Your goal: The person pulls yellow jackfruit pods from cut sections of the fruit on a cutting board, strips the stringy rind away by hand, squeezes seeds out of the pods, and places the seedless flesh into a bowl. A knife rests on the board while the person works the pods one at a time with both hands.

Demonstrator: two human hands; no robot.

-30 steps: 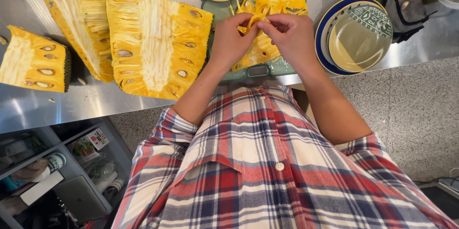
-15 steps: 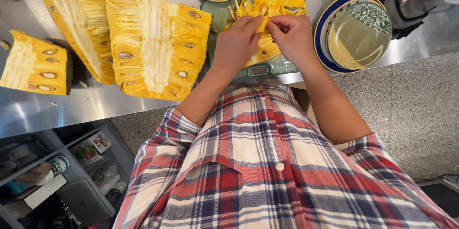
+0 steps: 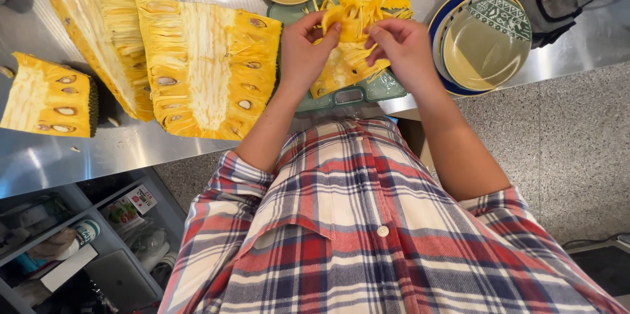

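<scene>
Over a green tray (image 3: 377,89) at the steel table's (image 3: 98,153) near edge, a yellow jackfruit pod (image 3: 341,20) is pinched between both hands. The left hand (image 3: 303,51) and right hand (image 3: 401,45) face each other, wrists bent, fingers (image 3: 328,35) clamped on the pod. Stringy fruit scraps (image 3: 341,68) lie beneath; large jackfruit slabs (image 3: 203,64) rest left, stacked plates (image 3: 482,41) right.

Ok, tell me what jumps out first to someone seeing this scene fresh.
The big cut jackfruit slabs glow yellow on the steel counter, left of the hands. In the middle, the left hand and right hand pull a jackfruit pod apart over a green tray. Stacked plates sit to the right.
</scene>
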